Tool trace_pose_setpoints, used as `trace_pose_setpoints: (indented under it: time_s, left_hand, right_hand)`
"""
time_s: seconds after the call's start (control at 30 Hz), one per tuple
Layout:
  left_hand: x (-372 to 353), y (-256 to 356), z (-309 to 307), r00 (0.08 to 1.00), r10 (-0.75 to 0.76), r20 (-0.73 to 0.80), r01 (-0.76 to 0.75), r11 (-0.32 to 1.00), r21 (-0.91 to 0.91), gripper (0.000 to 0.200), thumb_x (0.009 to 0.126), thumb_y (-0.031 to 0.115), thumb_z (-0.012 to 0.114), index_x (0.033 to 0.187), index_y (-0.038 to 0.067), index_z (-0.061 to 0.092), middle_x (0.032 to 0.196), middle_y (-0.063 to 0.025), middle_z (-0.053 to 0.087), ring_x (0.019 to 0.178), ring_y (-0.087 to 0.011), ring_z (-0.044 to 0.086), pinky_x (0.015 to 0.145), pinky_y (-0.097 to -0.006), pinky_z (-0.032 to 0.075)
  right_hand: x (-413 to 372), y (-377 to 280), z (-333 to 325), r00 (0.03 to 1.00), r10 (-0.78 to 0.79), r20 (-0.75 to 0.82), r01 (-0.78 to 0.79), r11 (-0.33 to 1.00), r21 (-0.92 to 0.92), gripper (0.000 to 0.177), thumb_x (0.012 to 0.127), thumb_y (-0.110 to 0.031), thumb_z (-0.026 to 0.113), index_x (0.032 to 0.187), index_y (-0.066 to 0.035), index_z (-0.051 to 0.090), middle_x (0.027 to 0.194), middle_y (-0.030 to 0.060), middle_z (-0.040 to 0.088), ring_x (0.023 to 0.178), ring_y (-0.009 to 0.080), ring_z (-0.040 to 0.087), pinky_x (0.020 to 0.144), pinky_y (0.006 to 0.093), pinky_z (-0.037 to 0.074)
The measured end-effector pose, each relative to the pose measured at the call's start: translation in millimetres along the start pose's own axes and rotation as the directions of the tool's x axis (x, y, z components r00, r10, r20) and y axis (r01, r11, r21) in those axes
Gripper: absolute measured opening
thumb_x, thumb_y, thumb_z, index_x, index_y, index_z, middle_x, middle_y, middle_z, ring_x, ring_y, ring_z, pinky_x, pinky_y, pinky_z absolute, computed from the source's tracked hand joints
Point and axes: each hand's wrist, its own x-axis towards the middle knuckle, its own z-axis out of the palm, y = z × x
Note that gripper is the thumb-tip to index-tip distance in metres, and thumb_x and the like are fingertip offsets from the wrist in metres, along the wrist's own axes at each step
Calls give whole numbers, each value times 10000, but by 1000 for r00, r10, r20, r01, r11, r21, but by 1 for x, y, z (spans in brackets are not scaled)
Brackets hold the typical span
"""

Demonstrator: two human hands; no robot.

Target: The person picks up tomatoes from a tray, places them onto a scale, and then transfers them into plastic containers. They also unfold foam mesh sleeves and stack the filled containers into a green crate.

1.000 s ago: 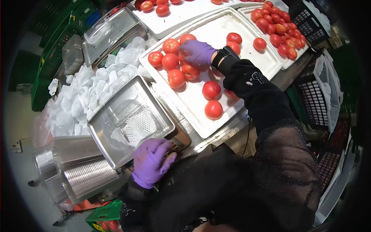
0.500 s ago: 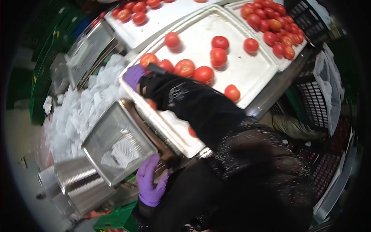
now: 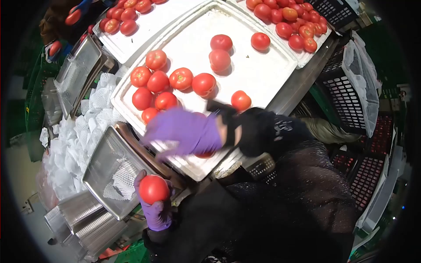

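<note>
A round red tomato rests in my left hand, whose purple-gloved fingers curl around it at the bottom, beside a metal tray. My right hand, also in a purple glove and blurred by motion, hangs over the near part of a white tray. Its fingers and thumb look apart, and I see nothing in them. Several tomatoes lie in that tray, including a group just beyond my right hand. The forearm and hand hide part of the near side.
White foam net sleeves are heaped at left, by the metal tray holding one net. More tomatoes fill a white tray at upper right. A black crate stands right. Another person's hand is at upper left with a tomato.
My left hand, empty before, now holds a tomato. My right hand has drawn back from the tray's left edge toward me. The whole view has shifted.
</note>
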Motion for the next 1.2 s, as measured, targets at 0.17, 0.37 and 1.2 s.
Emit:
trace_pose_setpoints:
  time_s: [0.17,0.37,1.2]
  left_hand:
    - [-6,-2,12,993,14,-117,-9,999,44,930,711,368,806,1429,105,278,1173,-106,507,1069,-286,578,886,-402,518]
    - [3,-12,17,971,-95,-218,77,993,-88,659,846,473,628,1337,95,403,1101,-120,525,924,-293,600,760,-411,537]
    - [15,-35,31,962,-112,-249,152,978,146,335,894,217,604,1157,12,569,1143,-95,583,1020,-171,561,910,-310,455]
  right_hand:
    - [-101,38,-96,656,613,-441,-607,775,175,309,859,-119,617,1162,-63,603,1063,52,615,977,158,579,845,307,472]
    - [-175,35,-95,676,693,-250,-737,645,-204,488,813,-117,653,1290,-112,548,1222,109,538,1076,223,542,910,321,464]
    - [-95,37,-2,869,492,52,-407,771,-489,522,837,-285,647,1296,-84,502,1055,161,582,923,321,582,773,417,482]
